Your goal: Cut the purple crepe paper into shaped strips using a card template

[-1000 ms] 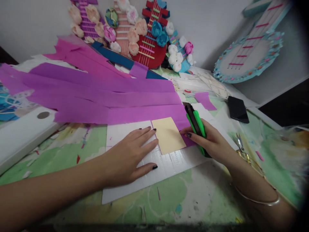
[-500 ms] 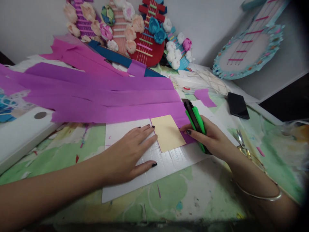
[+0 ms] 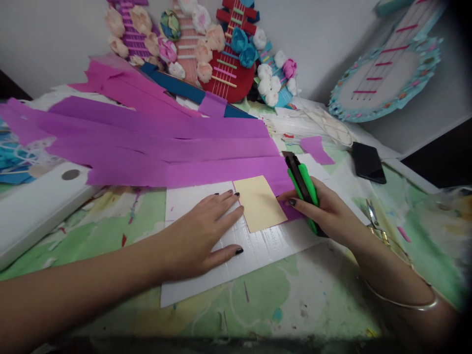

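Observation:
My left hand (image 3: 206, 231) lies flat with fingers stretched out on a white board (image 3: 199, 290), its fingertips at the left edge of a pale yellow paper square (image 3: 260, 204). That square rests on a strip of purple crepe paper (image 3: 221, 169), part of which shows to its right. In my right hand (image 3: 328, 209) is a green and black utility knife (image 3: 304, 184), blade end pointing away from me. The right index fingertip is at the yellow square's right edge.
Purple and pink crepe sheets (image 3: 118, 88) spread across the back left. A white box-like object (image 3: 40, 216) lies at left. Scissors (image 3: 373, 216), a black phone (image 3: 368, 162) and a purple scrap (image 3: 317, 149) sit at right. Decorated paper guitars (image 3: 232, 73) lean on the wall.
The whole view has shifted slightly, so everything appears a little further right. Both hands, the utility knife and the yellow square keep nearly the same places relative to each other.

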The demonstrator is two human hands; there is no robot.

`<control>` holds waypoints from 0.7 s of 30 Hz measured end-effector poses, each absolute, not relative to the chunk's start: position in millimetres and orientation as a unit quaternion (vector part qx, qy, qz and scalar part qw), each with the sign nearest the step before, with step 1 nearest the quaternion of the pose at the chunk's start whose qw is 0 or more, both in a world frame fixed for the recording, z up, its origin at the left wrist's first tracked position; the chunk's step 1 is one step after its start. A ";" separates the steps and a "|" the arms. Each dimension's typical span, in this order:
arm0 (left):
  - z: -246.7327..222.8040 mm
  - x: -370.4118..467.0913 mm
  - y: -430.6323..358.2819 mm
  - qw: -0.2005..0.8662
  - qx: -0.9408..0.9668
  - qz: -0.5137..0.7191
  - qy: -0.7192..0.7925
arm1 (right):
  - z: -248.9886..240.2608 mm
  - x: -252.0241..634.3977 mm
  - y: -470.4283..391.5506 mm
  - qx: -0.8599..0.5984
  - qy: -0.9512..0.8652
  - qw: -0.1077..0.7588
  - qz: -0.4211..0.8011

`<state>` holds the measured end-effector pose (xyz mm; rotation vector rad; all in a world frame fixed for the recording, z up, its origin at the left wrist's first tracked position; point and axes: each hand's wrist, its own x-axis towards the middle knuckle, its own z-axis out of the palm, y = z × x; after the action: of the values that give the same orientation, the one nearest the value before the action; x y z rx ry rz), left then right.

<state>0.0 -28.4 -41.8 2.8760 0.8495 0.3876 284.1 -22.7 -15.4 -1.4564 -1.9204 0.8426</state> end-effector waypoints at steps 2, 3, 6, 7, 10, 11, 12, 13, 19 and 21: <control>-42.1 -0.2 -28.3 0.058 0.949 0.129 0.280 | -15.2 283.7 -22.9 -0.547 -0.719 0.291 0.314; -42.2 -0.3 -28.4 0.057 0.949 0.129 0.281 | -15.2 283.7 -23.0 -0.548 -0.719 0.291 0.314; -42.2 -0.4 -28.5 0.057 0.950 0.125 0.282 | -15.5 284.0 -22.7 -0.549 -0.720 0.288 0.312; -42.1 -0.4 -28.6 0.056 0.950 0.123 0.282 | -15.6 284.1 -22.5 -0.550 -0.720 0.287 0.310; -41.4 -0.4 -28.2 0.055 0.950 0.123 0.281 | -15.5 284.5 -22.2 -0.550 -0.722 0.286 0.308; -41.2 -0.3 -28.0 0.055 0.950 0.123 0.280 | -15.4 284.6 -22.2 -0.549 -0.723 0.287 0.307; -41.0 -0.3 -27.8 0.055 0.951 0.124 0.280 | -15.3 284.8 -22.2 -0.548 -0.724 0.286 0.307; -40.8 -0.4 -27.6 0.055 0.951 0.125 0.279 | -15.2 284.9 -22.2 -0.547 -0.725 0.286 0.306; -40.6 -0.6 -27.3 0.055 0.951 0.126 0.278 | -14.9 284.7 -22.9 -0.549 -0.727 0.285 0.297; -40.7 -0.7 -27.4 0.057 0.950 0.124 0.281 | -14.6 284.2 -23.1 -0.552 -0.727 0.282 0.295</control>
<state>-0.7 -27.4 -40.7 2.8800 0.8509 0.3773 284.2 -23.1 -14.6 -1.4786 -1.9471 0.7909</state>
